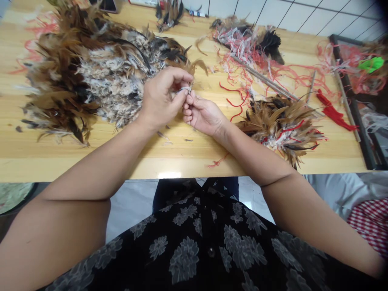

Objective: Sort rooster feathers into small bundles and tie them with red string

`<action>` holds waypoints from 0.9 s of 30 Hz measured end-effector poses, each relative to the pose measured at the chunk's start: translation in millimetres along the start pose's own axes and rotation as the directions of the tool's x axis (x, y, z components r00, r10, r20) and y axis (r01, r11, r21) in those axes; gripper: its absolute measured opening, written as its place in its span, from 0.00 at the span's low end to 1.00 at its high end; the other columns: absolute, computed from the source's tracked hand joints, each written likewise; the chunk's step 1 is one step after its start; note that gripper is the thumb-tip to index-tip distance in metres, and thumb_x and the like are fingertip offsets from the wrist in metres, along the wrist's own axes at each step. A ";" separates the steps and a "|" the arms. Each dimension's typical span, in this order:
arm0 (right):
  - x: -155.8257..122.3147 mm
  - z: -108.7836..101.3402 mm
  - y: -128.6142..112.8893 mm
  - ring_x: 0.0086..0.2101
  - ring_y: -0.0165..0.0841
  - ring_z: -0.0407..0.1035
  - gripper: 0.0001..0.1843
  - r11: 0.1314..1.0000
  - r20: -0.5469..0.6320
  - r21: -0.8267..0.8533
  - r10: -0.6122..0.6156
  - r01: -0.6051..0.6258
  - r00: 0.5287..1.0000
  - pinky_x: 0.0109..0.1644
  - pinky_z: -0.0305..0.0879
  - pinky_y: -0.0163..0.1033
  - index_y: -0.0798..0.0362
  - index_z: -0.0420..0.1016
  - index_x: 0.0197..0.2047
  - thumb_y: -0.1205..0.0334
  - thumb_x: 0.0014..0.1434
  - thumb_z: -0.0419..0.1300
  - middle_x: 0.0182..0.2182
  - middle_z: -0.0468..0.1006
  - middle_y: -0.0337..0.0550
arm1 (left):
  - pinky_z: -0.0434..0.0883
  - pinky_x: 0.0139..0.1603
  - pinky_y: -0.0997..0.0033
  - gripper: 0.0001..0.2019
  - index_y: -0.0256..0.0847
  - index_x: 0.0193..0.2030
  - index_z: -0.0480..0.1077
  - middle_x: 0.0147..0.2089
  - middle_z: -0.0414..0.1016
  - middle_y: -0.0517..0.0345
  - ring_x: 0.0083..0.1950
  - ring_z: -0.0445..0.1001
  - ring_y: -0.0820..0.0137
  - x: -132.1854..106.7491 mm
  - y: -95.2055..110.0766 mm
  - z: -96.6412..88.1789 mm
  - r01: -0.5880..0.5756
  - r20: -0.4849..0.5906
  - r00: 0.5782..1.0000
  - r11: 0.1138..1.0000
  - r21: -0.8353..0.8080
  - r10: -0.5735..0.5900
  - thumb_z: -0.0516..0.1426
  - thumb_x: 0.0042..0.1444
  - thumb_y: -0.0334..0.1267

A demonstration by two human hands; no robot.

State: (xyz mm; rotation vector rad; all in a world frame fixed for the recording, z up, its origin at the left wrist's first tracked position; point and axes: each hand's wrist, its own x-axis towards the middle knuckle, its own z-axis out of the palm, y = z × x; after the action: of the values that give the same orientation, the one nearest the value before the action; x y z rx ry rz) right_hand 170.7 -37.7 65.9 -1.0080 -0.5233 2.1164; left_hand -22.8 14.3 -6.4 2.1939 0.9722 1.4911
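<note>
- Head view: we record one wooden bench point(188, 161), pale, its near edge running across the middle of the picture.
- Left hand point(163, 99): closed, thumb and fingers pinched on a small pale feather bundle point(185, 89), held just above the bench top.
- Right hand point(201, 115): closed, fingers curled, fingertips meeting the same bundle from below; the two hands touch one another.
- Feather bundle: at the bench's middle, between both hands, mostly covered by them; we cannot tell how it is bound.
- Large feather heap point(87, 72): brown, black and grey-white, on the bench to the left, reaching just behind the left hand.
- Smaller feather cluster point(279, 121): tan with red threads, on the bench just beside the right forearm.
- Red string tangle point(242, 52): red and white strands with thin sticks, far side of the bench.
- Red strip point(333, 111): lying right of the cluster.
- Dark floral garment point(200, 242): ours, lowest in view.
</note>
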 end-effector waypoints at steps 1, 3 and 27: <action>-0.6 1.0 0.0 0.26 0.24 0.62 0.25 1.000 -0.002 -0.001 0.001 -0.001 1.000 0.31 0.62 0.25 0.47 0.63 0.39 0.63 0.95 0.56 0.29 0.69 0.29 | 0.90 0.67 0.33 0.26 0.56 0.65 0.87 0.57 0.93 0.48 0.56 0.90 0.47 -0.2 0.3 1.0 -0.021 -0.004 1.000 1.000 0.021 0.021 0.64 0.87 0.74; -2.0 2.9 -0.3 0.25 0.24 0.61 0.25 1.000 0.001 0.002 0.004 -0.004 1.000 0.30 0.61 0.25 0.47 0.63 0.38 0.63 0.95 0.56 0.28 0.68 0.29 | 0.90 0.67 0.36 0.22 0.55 0.62 0.86 0.57 0.92 0.48 0.56 0.89 0.48 -0.5 0.2 2.0 -0.033 -0.007 0.999 0.997 0.069 0.034 0.65 0.88 0.70; -0.2 6.3 2.8 0.25 0.23 0.61 0.27 0.999 -0.021 -0.011 0.036 -0.037 0.999 0.30 0.62 0.24 0.49 0.69 0.37 0.57 0.94 0.64 0.27 0.70 0.28 | 0.81 0.71 0.28 0.30 0.60 0.62 0.84 0.54 0.90 0.52 0.64 0.88 0.43 -4.8 -34.4 0.9 0.144 0.155 0.981 0.976 -0.165 -0.119 0.65 0.81 0.82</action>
State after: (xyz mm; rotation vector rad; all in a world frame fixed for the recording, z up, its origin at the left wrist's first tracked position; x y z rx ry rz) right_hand 164.5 -40.0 68.1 -1.0527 -0.5110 2.1347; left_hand -35.3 35.8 -30.6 2.0384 0.8851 1.2875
